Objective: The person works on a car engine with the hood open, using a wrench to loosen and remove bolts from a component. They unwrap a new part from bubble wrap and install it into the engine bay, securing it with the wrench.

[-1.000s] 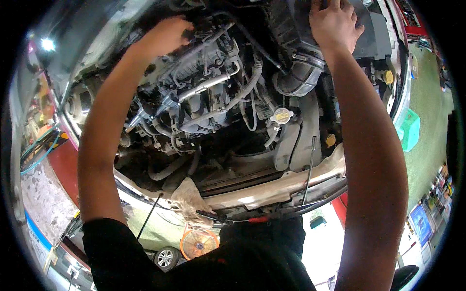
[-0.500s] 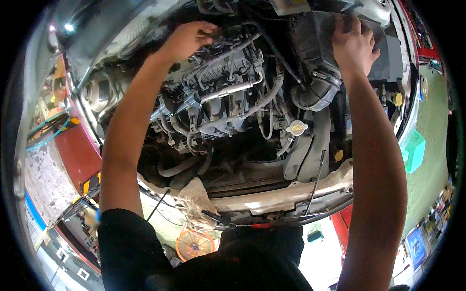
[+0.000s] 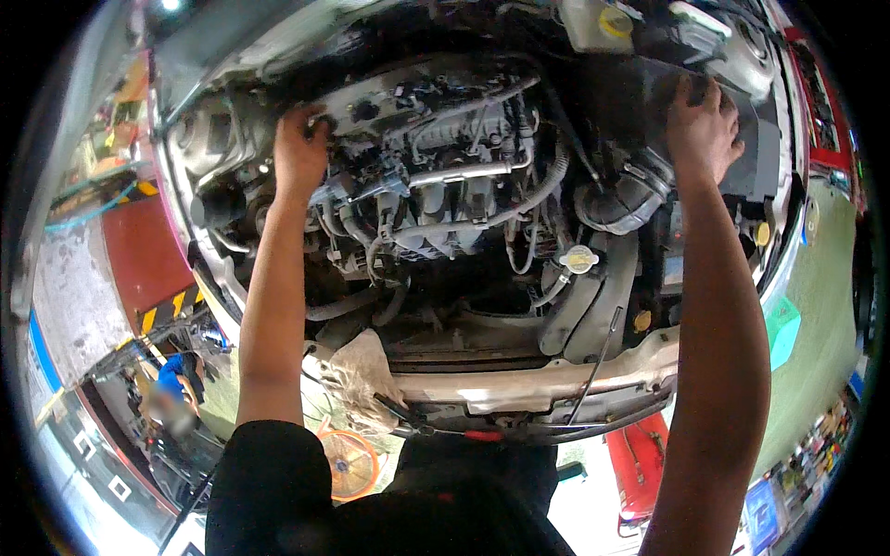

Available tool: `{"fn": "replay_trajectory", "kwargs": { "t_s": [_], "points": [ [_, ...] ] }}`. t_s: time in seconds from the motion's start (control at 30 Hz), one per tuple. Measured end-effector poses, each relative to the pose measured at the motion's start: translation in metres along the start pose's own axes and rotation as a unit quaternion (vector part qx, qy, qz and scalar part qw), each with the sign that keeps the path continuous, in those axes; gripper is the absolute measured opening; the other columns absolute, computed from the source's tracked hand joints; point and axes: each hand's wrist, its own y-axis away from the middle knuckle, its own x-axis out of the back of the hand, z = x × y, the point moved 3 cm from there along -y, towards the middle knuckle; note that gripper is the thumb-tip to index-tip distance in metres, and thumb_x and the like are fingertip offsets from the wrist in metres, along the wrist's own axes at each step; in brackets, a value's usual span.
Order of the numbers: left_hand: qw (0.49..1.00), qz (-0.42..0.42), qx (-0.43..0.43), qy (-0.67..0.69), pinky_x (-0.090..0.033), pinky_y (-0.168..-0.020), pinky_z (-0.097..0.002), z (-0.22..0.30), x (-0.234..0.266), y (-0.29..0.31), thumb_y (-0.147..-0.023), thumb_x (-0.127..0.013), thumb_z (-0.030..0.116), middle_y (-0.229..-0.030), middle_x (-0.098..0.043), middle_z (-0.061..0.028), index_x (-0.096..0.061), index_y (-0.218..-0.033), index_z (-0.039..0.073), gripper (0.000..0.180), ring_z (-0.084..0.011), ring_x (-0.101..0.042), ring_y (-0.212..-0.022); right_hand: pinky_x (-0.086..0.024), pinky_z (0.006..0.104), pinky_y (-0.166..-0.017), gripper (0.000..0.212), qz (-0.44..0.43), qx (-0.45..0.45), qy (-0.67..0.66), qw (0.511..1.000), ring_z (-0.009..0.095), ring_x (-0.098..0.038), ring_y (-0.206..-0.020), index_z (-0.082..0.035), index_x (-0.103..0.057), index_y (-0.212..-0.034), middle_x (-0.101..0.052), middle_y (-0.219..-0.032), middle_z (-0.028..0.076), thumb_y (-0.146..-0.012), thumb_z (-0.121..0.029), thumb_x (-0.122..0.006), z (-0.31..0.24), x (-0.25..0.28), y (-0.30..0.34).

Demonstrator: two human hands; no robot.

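Observation:
Below me lies a car's engine [image 3: 454,199] with hoses, wiring and a metal rail across it. My left hand [image 3: 301,153] is at the left end of the engine's top, its fingers curled at a small dark part whose kind I cannot make out. At the right, my right hand [image 3: 705,134] rests on the black air filter box [image 3: 630,102], fingers spread and holding nothing. A ribbed black intake hose [image 3: 626,204] bends out below that box. The radiator cap [image 3: 578,260] sits in front of the engine.
A crumpled cloth [image 3: 357,380] hangs over the front crossmember [image 3: 482,389], beside a thin metal rod [image 3: 596,361]. A yellow-capped reservoir [image 3: 593,26] is at the back. Beyond the bumper stand an orange fan [image 3: 350,465] and a red tank [image 3: 638,463]. Another person [image 3: 176,385] is at lower left.
My left hand has moved left and nearer along the engine's top, uncovering the back of it. My right hand stays on the air filter box. The view has shifted slightly.

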Motion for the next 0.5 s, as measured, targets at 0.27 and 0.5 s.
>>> {"fn": "replay_trajectory", "kwargs": {
  "t_s": [0.27,0.5],
  "points": [
    [0.987,-0.154,0.017,-0.036,-0.048,-0.095,-0.041,0.072,0.053,0.058,-0.08,-0.073,0.008,-0.124,-0.063,-0.0134,-0.068,-0.117,0.008,0.037,-0.0346,-0.059,-0.117,-0.027,0.0578,-0.116,0.065,0.005,0.028,-0.019,0.999,0.033,-0.043,-0.143,-0.025,-0.047,-0.15,-0.046,-0.153,0.012,-0.1,-0.066,-0.038,0.033,-0.041,-0.012],
    [0.97,-0.17,-0.033,-0.168,-0.026,-0.109,-0.0568,0.088,-0.007,0.098,-0.083,-0.079,0.018,-0.13,-0.058,-0.008,-0.051,-0.138,0.011,0.063,-0.0294,-0.046,-0.131,-0.027,0.0583,-0.116,0.065,0.022,0.053,-0.022,0.998,0.033,-0.042,-0.143,-0.024,-0.048,-0.149,-0.046,-0.153,0.013,-0.1,-0.066,-0.037,0.035,-0.055,-0.015]
  ]
}}
